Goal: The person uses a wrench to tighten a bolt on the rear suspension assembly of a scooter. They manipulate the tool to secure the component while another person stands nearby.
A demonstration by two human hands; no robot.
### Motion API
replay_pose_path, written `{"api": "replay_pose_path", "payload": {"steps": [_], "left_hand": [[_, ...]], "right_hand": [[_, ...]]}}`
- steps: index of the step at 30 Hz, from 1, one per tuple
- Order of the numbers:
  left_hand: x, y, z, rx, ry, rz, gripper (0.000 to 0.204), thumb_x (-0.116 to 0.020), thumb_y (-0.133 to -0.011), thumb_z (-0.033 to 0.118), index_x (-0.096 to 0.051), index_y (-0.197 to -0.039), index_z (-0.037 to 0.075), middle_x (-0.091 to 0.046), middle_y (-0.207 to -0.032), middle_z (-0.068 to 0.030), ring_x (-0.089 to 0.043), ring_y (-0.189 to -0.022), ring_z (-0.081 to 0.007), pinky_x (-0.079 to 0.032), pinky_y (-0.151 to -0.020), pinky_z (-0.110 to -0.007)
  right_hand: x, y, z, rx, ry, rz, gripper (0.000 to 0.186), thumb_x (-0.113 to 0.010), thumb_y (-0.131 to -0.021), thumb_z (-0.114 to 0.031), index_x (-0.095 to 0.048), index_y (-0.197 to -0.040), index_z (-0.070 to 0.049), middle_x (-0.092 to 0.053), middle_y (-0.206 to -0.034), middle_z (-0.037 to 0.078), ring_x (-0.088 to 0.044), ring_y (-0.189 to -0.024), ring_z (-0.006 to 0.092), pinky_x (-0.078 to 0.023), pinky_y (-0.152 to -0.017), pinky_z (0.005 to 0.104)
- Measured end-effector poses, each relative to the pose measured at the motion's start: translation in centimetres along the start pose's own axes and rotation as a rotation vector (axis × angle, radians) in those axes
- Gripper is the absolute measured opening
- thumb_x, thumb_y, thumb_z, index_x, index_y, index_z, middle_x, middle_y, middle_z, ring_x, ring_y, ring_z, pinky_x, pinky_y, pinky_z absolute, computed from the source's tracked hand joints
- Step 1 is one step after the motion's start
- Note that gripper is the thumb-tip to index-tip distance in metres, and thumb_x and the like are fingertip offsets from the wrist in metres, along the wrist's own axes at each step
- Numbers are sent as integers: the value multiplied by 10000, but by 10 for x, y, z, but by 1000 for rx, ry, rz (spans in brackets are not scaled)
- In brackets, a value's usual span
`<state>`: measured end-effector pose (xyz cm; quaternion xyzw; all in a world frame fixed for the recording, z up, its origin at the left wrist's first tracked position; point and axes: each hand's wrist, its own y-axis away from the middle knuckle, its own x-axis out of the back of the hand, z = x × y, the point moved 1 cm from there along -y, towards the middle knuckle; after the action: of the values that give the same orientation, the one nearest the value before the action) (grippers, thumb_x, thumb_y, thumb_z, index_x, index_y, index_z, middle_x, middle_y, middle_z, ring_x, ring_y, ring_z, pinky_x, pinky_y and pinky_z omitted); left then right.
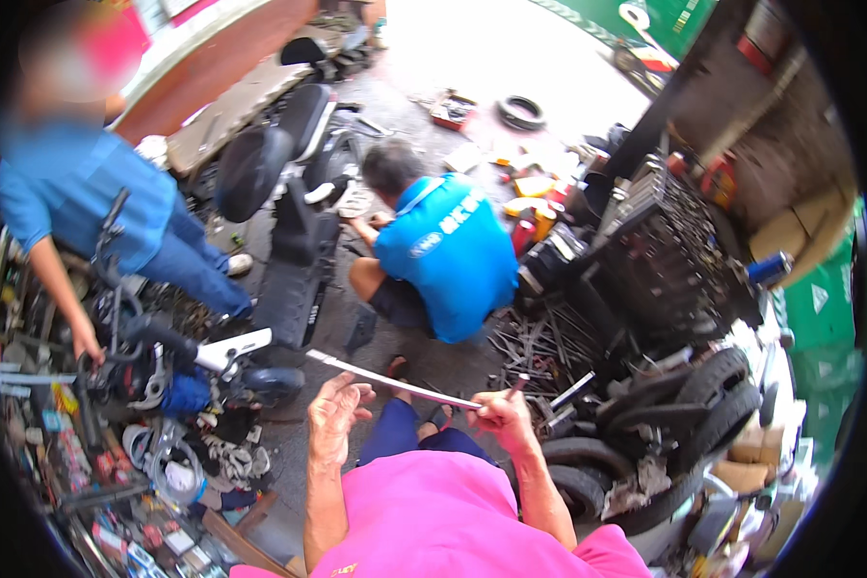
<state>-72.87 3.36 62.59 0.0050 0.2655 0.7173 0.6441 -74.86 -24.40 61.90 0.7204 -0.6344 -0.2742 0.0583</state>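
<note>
A thin, narrow white strip (395,380), slightly bowed, stretches in front of me from above my left hand to my right hand. My right hand (503,422) is closed on its right end, fingers pinched together. A short dark reddish piece (519,385) sticks up past that hand; whether it belongs to the strip or is separate I cannot tell. My left hand (333,419) is raised just below the strip's left end. Its fingers are apart and partly bent, with nothing visible in them; the fingertips come close to the strip.
A person in a blue shirt (453,250) crouches ahead beside a scooter (294,231). Another person (87,193) stands left, hand on a small bike's handlebar (111,231). Tyres (645,414) and a loaded metal rack (655,250) stand right. Tools and parts (96,482) crowd the left.
</note>
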Motion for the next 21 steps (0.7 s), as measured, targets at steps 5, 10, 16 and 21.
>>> {"api": "replay_pose_path", "payload": {"steps": [5, 10, 16, 21], "left_hand": [[-30, 1, -19, 279, 349, -233, 310, -569, -963, 256, -577, -1121, -10, -672, -1011, -163, -673, -867, -228, -520, -618, -282], [-41, 9, -17, 374, 288, -252, 221, -546, -969, 200, -629, -1046, 10, -680, -981, -138, -674, -897, -231, -538, -700, -298], [-44, 17, -41, 487, 342, -297, 204, -544, -969, 184, -635, -1046, 19, -679, -1016, -135, -672, -922, -241, -538, -734, -316], [-46, 21, -44, 518, 326, -255, 189, -587, -947, 201, -655, -1005, 35, -686, -985, -117, -673, -907, -237, -529, -730, -315]], "right_hand": [[7, 17, -5, -29, 48, -12, 272, -546, -747, -231, -625, -651, 11, -497, -528, -6, -408, -468, 58, -319, -454, 230], [24, 27, 12, 120, -181, 24, 168, -633, -793, -139, -564, -679, -37, -610, -650, 69, -470, -485, 81, -341, -442, 228], [26, 49, -27, -44, 67, -42, 367, -638, -746, -132, -623, -1043, 82, -595, -622, 47, -517, -488, 74, -380, -466, 212], [32, 47, -33, -122, 286, -212, 244, -644, -854, -131, -662, -1029, 38, -602, -671, 3, -526, -583, 59, -416, -535, 221]]}}
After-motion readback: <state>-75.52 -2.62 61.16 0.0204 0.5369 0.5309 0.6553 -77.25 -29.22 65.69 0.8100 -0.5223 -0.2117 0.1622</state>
